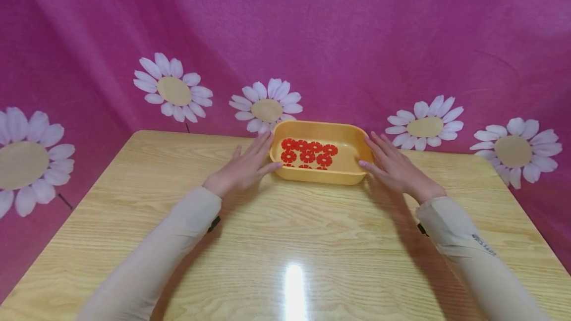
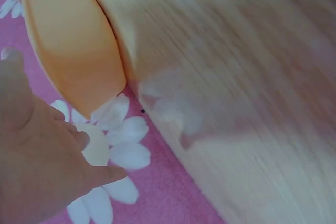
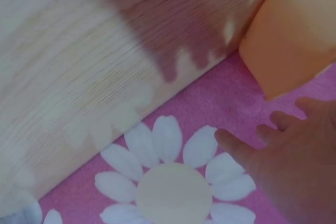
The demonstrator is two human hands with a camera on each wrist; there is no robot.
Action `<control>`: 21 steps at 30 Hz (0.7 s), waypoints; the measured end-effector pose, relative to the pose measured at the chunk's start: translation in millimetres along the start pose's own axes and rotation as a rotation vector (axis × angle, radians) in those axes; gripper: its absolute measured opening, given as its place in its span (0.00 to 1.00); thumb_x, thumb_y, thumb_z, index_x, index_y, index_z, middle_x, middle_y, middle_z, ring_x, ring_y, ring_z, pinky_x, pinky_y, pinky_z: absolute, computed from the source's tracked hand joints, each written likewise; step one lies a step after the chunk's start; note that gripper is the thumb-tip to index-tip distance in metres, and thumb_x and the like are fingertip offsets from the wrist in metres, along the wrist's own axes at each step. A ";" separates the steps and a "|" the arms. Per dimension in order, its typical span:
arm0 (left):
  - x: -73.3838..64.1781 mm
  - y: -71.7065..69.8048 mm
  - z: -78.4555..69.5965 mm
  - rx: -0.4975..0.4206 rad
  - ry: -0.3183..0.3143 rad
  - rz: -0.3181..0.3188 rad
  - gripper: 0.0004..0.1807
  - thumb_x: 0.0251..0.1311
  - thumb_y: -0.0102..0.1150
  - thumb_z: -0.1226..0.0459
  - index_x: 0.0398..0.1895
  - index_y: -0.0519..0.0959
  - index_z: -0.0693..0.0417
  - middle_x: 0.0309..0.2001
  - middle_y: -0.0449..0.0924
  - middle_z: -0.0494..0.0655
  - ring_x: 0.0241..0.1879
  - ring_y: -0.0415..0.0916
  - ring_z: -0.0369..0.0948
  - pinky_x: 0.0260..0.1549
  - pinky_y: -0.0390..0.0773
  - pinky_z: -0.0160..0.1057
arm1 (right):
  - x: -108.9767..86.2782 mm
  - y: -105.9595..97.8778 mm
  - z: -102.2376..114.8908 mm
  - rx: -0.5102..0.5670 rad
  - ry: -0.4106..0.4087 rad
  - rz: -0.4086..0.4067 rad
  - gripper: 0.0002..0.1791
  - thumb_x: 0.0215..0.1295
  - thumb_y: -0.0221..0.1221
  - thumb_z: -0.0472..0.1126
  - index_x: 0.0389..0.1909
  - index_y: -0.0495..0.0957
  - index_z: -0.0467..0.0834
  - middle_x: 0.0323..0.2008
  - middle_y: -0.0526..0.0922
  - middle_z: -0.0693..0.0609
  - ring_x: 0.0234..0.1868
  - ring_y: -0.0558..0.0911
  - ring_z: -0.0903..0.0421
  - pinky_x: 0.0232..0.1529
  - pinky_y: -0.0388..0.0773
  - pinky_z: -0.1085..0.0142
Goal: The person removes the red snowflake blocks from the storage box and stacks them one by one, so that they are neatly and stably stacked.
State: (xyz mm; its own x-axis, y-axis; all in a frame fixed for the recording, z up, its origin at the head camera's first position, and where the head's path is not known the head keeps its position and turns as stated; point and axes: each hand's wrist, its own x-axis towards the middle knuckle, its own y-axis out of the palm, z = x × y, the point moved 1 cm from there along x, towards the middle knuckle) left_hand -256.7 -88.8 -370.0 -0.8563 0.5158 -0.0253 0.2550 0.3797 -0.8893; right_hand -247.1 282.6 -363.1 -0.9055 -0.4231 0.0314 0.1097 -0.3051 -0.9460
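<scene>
The yellow tub [image 1: 318, 177] sat just right of the frame's centre on the tabletop [image 1: 312, 227], red discs [image 1: 307, 156] already inside. The left hand [image 1: 241, 170], fingers spread, was at its left end; the right hand [image 1: 397, 170], likewise spread, at its right; contact I couldn't tell. Gathering looked done, any firm grip not yet taken.

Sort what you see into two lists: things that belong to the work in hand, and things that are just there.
Likely part of the work:
yellow tub, between the hands
red discs, inside the tub
left hand, at the tub's left end
right hand, at its right end

Just there:
wooden table, under the tub
pink flowered cloth, behind the table
</scene>
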 end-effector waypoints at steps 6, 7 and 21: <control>17.8 3.3 1.6 0.004 0.000 0.006 0.45 0.71 0.35 0.38 0.79 0.32 0.47 0.79 0.24 0.43 0.77 0.29 0.46 0.67 0.32 0.67 | 13.6 3.9 -0.3 0.028 0.021 0.039 0.42 0.77 0.42 0.59 0.77 0.40 0.38 0.77 0.36 0.38 0.76 0.37 0.36 0.69 0.42 0.36; 19.8 3.9 2.4 0.010 -0.002 0.009 0.45 0.71 0.34 0.37 0.79 0.31 0.47 0.79 0.24 0.43 0.77 0.29 0.46 0.67 0.33 0.67 | 14.3 4.6 0.0 0.032 0.030 0.044 0.42 0.77 0.42 0.59 0.77 0.39 0.37 0.77 0.36 0.39 0.76 0.37 0.37 0.69 0.42 0.37; 25.0 6.9 3.9 0.035 -0.005 0.026 0.45 0.71 0.32 0.36 0.79 0.33 0.50 0.79 0.26 0.45 0.77 0.32 0.47 0.69 0.40 0.63 | 12.6 9.5 -0.7 0.073 0.075 0.063 0.44 0.77 0.41 0.60 0.78 0.33 0.40 0.78 0.32 0.44 0.76 0.37 0.41 0.70 0.44 0.39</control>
State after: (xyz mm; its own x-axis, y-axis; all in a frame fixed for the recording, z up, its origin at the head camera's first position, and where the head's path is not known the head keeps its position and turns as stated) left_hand -278.1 -76.3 -378.6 -0.8517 0.5217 -0.0506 0.2615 0.3392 -0.9036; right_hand -257.7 275.0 -372.0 -0.9239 -0.3788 -0.0541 0.1941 -0.3421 -0.9194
